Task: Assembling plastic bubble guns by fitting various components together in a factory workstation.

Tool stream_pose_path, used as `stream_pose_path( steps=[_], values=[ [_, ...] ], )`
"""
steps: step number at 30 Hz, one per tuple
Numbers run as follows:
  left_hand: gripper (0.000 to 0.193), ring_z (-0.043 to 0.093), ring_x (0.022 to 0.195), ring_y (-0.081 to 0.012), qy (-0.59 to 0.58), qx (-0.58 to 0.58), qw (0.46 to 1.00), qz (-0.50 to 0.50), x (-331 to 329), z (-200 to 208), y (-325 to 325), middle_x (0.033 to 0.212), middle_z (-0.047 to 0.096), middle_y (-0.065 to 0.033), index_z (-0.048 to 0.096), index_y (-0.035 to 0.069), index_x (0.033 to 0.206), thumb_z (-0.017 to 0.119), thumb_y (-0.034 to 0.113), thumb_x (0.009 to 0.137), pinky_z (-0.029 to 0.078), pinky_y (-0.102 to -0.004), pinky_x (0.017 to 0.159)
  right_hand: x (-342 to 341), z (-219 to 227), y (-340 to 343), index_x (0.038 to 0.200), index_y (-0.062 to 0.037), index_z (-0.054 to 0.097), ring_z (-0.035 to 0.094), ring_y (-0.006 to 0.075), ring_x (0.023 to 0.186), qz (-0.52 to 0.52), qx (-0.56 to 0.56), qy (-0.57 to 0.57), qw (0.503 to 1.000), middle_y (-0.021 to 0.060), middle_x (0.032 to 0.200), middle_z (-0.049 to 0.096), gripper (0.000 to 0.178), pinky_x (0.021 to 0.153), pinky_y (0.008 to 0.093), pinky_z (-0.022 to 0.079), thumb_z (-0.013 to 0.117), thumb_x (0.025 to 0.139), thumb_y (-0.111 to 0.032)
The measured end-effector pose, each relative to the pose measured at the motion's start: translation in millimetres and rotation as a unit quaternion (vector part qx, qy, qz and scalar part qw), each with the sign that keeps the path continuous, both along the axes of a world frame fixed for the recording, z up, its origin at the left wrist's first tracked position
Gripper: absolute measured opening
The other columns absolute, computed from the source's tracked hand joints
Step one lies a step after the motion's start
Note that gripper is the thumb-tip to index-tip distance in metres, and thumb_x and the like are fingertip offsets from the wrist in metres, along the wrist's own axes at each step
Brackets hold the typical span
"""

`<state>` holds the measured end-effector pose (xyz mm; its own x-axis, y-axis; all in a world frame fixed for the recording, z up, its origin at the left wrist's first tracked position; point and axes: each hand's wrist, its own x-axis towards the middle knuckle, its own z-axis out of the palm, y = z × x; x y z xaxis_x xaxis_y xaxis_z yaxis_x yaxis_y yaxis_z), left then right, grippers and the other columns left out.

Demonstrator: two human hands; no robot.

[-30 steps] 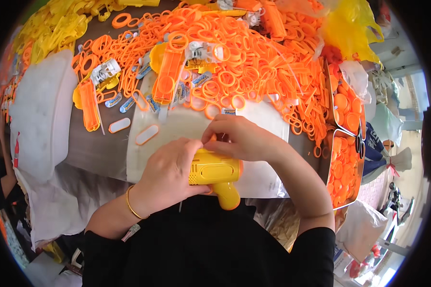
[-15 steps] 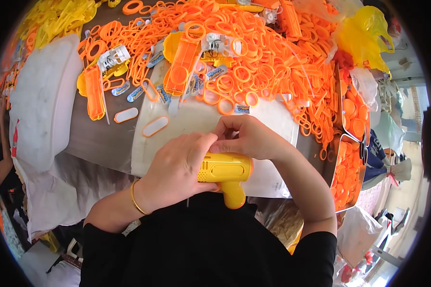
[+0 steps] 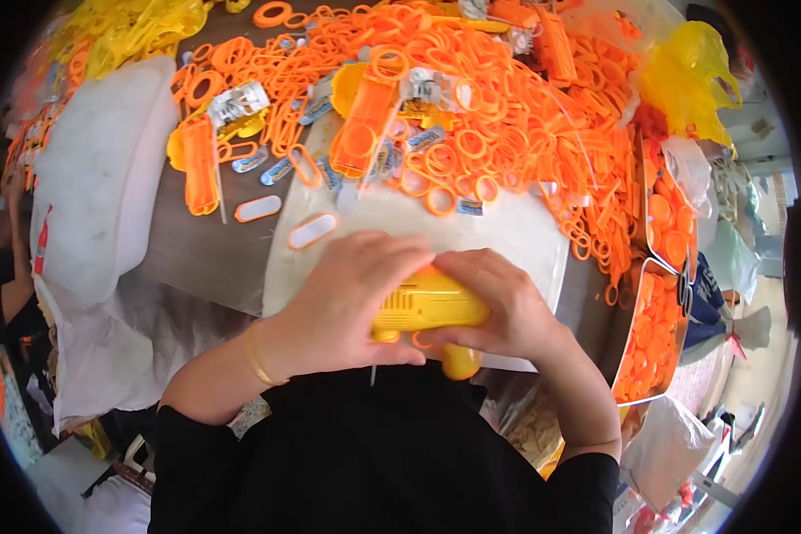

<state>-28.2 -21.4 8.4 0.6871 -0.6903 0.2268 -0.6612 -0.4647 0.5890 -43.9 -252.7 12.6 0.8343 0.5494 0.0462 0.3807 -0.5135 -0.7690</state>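
Close in front of my body, a yellow toy gun (image 3: pixel 429 299) lies between my two hands above the near edge of a white mat (image 3: pixel 525 240). My left hand (image 3: pixel 334 298) closes round its left end, with the thumb underneath. On the other end, my right hand (image 3: pixel 512 307) grips with fingers over the top and thumb below. The gun's rounded handle (image 3: pixel 460 361) points down toward me. A bit of orange shows under the body, largely hidden by my fingers. Two white oval pieces with orange rims, one on the mat (image 3: pixel 312 230) and one left of it (image 3: pixel 258 208), lie beyond my left hand.
A large heap of orange rings and frames (image 3: pixel 507 133) covers the far table. Opened toy gun assemblies (image 3: pixel 365 129) lie before it. At left stands a whitish plastic tub (image 3: pixel 98 169), with another person's arm (image 3: pixel 13 231) beyond. Boxes of orange parts (image 3: pixel 648 338) stand at right.
My right hand has come down from pinching above the toy gun to grip its right end. The gun has tilted, and my left thumb now shows beneath it. The view has shifted slightly.
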Motion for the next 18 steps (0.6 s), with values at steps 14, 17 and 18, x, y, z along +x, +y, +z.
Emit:
stream_pose_path(
  steps=[14, 17, 18],
  values=[
    [0.011, 0.060, 0.071, -0.0096, 0.250, -0.260, 0.908, 0.215, 7, -15, 68, 0.086, 0.062, -0.0068, 0.064, -0.005, 0.094, 0.061, -0.001, 0.085, 0.048, -0.0215, 0.062, 75, 15, 84, 0.103, -0.0067, 0.066, 0.063, 0.0183, 0.075, 0.060, 0.009, -0.022, 0.998, 0.0077, 0.090, 0.065, 0.024, 0.069, 0.0307, 0.051, 0.069, 0.080, -0.012],
    [0.011, 0.060, 0.073, -0.0103, 0.395, -0.356, 0.835, 0.139, 0, 5, 58, 0.088, 0.062, -0.0070, 0.063, -0.006, 0.093, 0.060, 0.002, 0.087, 0.049, -0.0208, 0.064, 46, 33, 60, 0.094, -0.0041, 0.065, 0.062, 0.0107, 0.066, 0.054, 0.061, 0.115, 0.990, 0.0061, 0.082, 0.066, 0.014, 0.062, 0.0243, 0.049, 0.068, 0.082, -0.011],
    [0.011, 0.060, 0.073, -0.0101, 0.438, -0.349, 0.822, 0.100, 0, 10, 54, 0.088, 0.062, -0.0069, 0.063, -0.006, 0.093, 0.060, 0.002, 0.087, 0.050, -0.0211, 0.064, 36, 36, 53, 0.092, -0.0033, 0.065, 0.062, 0.0113, 0.067, 0.003, 0.130, 0.217, 0.967, 0.0067, 0.082, 0.066, 0.014, 0.061, 0.0251, 0.049, 0.069, 0.081, -0.011]
  ],
)
